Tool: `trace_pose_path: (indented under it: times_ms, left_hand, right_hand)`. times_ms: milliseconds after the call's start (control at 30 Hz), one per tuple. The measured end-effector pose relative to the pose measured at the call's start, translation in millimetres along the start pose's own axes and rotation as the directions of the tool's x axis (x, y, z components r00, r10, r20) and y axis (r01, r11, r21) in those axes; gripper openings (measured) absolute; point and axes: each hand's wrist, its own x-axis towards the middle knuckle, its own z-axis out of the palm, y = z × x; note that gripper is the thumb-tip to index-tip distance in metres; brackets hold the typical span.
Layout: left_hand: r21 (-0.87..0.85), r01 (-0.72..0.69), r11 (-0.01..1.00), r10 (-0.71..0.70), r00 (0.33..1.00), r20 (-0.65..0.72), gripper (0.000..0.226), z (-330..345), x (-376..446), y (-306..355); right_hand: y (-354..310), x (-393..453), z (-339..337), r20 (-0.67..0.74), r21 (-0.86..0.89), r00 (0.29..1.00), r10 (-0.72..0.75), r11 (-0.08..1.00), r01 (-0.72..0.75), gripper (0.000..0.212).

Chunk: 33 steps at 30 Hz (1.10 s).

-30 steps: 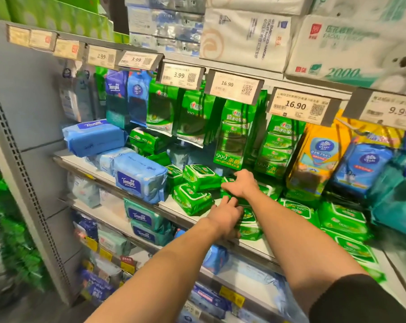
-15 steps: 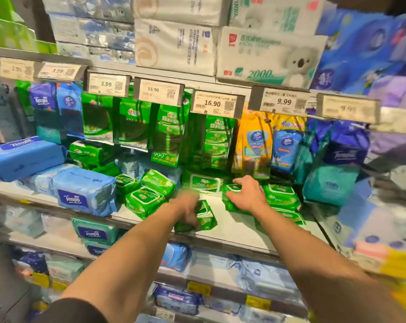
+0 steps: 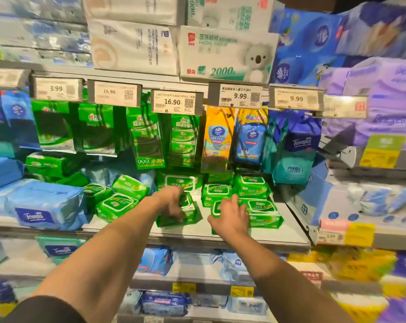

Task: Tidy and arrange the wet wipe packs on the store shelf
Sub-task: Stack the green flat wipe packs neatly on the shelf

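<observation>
store aisle, grey metal shelf (image 3: pixel 255 238) w/ price tags along the rail above; green wet wipe packs lie scattered on it, some flat, some tilted; left hand (image 3: pixel 171 202) is curled round a tilted green pack (image 3: pixel 189 214) near the shelf's front edge, fingers wrapped over its top, holding it; right hand (image 3: pixel 230 217) lies palm-down, fingers spread, on a flat green pack (image 3: pixel 263 212) in a small stack at the right; two more packs (image 3: pixel 252 186) sit just behind that stack; big blue tempo pack (image 3: pixel 45 206) lies at the left end; hanging green multipacks (image 3: pixel 148 136) & a yellow vinda pack (image 3: pixel 217 138) dangle behind; tissue cartons on the top shelf; edges of view blurred.
</observation>
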Motion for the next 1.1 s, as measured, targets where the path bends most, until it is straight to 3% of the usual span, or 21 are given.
trace_pose_path:
  times_ms: [167, 300, 367, 500, 700, 800, 933, 1000, 1100]
  left_hand:
    - [0.049, -0.043, 0.998, 0.045, 0.998, -0.052, 0.091, -15, 3, 2]
    - [0.07, -0.053, 0.996, 0.058, 0.996, -0.068, 0.089, -22, 5, 1]
    - [0.063, -0.05, 0.997, 0.053, 0.997, -0.055, 0.09, -23, 6, 2]
    - [0.049, -0.055, 0.997, 0.057, 0.997, -0.058, 0.094, -25, 6, 3]
    - [0.07, -0.083, 0.994, 0.09, 0.991, -0.098, 0.105, -31, 5, 6]
    - [0.025, -0.091, 0.996, 0.093, 0.991, -0.1, 0.102, -34, 4, 14]
    - [0.008, -0.096, 0.995, 0.097, 0.989, -0.108, 0.09, -35, 9, 29]
    - [-0.007, -0.12, 0.993, 0.119, 0.989, -0.085, 0.09, -37, 12, 40]
    - [-0.033, -0.139, 0.99, 0.137, 0.988, -0.07, 0.09, -36, 18, 59]
  right_hand:
    - [4, 13, -7, 0.245, 0.006, 0.969, -0.009, 1.0, 0.008, 0.08]
    - [26, 39, -44, 0.539, 0.077, 0.824, -0.172, 0.985, 0.156, 0.08]
    - [35, 50, -52, 0.556, -0.007, 0.792, -0.254, 0.951, 0.309, 0.084]
    - [32, 57, -53, 0.566, -0.221, 0.705, -0.427, 0.746, 0.629, 0.106]
    - [24, 68, -30, 0.641, -0.193, 0.567, -0.518, 0.606, 0.772, 0.094]
    - [30, 66, -35, 0.533, -0.146, 0.617, -0.579, 0.655, 0.741, 0.083]
    - [40, 59, -54, 0.392, -0.138, 0.665, -0.635, 0.674, 0.725, 0.087]
    - [50, 60, -70, 0.381, -0.195, 0.689, -0.617, 0.675, 0.712, 0.088]
    - [76, 64, -89, 0.313, -0.265, 0.795, -0.519, 0.757, 0.598, 0.091]
